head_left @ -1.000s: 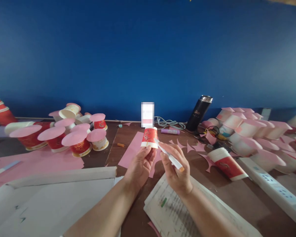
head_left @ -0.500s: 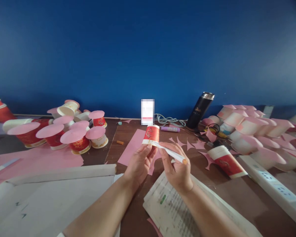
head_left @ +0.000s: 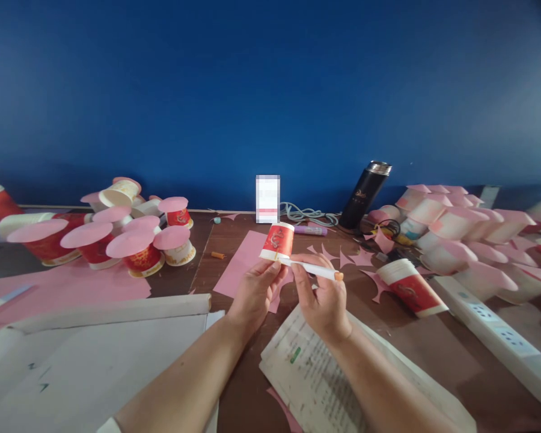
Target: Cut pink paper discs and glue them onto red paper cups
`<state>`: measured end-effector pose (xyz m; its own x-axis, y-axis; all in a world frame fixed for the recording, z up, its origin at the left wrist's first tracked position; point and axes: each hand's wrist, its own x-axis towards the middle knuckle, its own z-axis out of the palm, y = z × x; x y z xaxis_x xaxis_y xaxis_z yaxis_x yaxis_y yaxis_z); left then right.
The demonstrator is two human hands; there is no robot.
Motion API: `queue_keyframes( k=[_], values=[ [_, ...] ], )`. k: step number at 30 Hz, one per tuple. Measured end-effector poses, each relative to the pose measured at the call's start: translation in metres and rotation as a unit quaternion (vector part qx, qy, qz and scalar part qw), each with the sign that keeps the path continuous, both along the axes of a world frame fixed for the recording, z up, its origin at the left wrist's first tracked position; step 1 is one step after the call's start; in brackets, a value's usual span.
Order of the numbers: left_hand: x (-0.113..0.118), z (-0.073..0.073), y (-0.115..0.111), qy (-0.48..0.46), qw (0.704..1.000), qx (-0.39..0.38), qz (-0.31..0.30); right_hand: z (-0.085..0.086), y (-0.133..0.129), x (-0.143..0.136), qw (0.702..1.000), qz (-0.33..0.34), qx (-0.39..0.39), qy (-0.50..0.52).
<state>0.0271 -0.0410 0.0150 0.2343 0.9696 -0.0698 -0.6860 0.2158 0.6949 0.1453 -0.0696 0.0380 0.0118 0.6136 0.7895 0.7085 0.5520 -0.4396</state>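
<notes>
A red and white paper cup [head_left: 278, 240] is in my left hand [head_left: 260, 291], fingers and thumb closed at its white lower end. My right hand [head_left: 323, 300] grips a white marker pen [head_left: 318, 270] with an orange end. The pen's tip meets the white band of the cup, near a short orange mark. Beneath the hands are a pink paper sheet [head_left: 243, 261] and printed pages [head_left: 306, 367]. A small orange cap [head_left: 217, 255] lies to the left of the cup.
Paper cups topped with pink discs [head_left: 133, 244] stand left; more pink-topped cups [head_left: 469, 231] are piled right. Nearby are a black thermos [head_left: 365, 195], stacked cups [head_left: 412, 288], a power strip [head_left: 491, 328], pink scraps [head_left: 342, 257], a purple tube [head_left: 310, 230] and a white box [head_left: 99, 361].
The white marker pen lies flatter, its orange end slightly higher. The cup is tilted a little more and still held. The whole view has shifted slightly.
</notes>
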Motion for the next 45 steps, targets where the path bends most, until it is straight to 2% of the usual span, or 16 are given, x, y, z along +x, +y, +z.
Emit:
queue_keyframes(
  k=[20, 34, 45],
  values=[
    [0.0012, 0.0031, -0.0025, 0.004, 1.0, 0.017, -0.012, 0.0023, -0.0011, -0.0001, 1.0, 0.0, -0.007, -0.011],
    [0.0012, -0.0015, -0.0015, 0.011, 0.999, 0.033, -0.028, 0.0013, -0.0004, 0.0004, 1.0, -0.005, -0.014, -0.01],
    [0.0008, -0.0039, -0.0007, 0.021, 0.998, 0.041, -0.032, -0.0003, 0.0018, 0.0022, 1.0, -0.02, 0.011, -0.004]
  ],
)
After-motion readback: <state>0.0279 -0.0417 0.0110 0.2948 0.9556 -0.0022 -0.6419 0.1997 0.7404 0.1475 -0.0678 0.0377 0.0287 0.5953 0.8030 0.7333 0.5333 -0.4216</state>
